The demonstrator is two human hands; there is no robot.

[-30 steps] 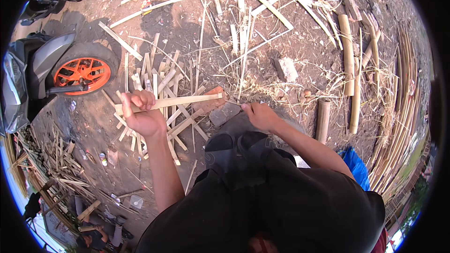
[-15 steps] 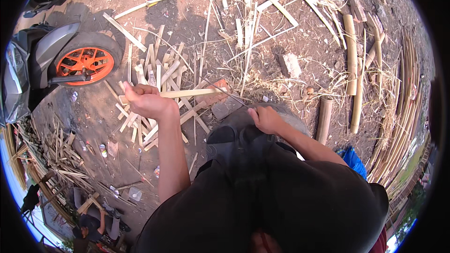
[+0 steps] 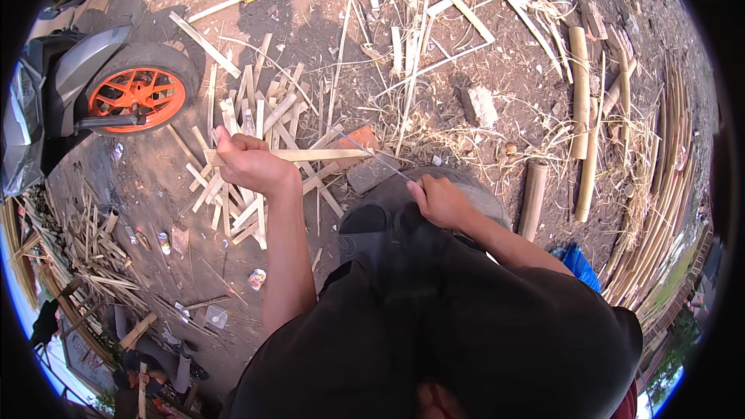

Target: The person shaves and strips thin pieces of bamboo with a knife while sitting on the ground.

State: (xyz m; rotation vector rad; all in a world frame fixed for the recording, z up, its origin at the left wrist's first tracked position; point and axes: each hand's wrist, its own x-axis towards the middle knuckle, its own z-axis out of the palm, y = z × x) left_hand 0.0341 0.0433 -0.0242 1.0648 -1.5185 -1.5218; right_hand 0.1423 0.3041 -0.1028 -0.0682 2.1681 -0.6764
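Note:
My left hand (image 3: pixel 260 167) is closed around a pale, flat bamboo strip (image 3: pixel 326 154), which points right across the space before my knees. A knife (image 3: pixel 390 167) with a long, thin blade is gripped in my right hand (image 3: pixel 444 202); its handle is mostly hidden by the fingers. The blade slants up and left, crossing the strip near its right end. Below the strip lie a reddish brick (image 3: pixel 358 140) and a grey block (image 3: pixel 371 177). Short split bamboo pieces (image 3: pixel 240 206) are heaped under and around my left hand.
A motorbike wheel (image 3: pixel 138 99) with an orange rim stands at left. Long strips (image 3: pixel 450 0) lie scattered ahead. Bamboo poles (image 3: pixel 580 93) and a broken block (image 3: pixel 479 107) are at right, with a blue bag (image 3: pixel 580 265) nearer. Another person (image 3: pixel 151 376) sits at lower left.
My left hand and the strip have shifted slightly right, and the blade's far end has drawn back toward my right hand. The other person now holds a wooden piece upright.

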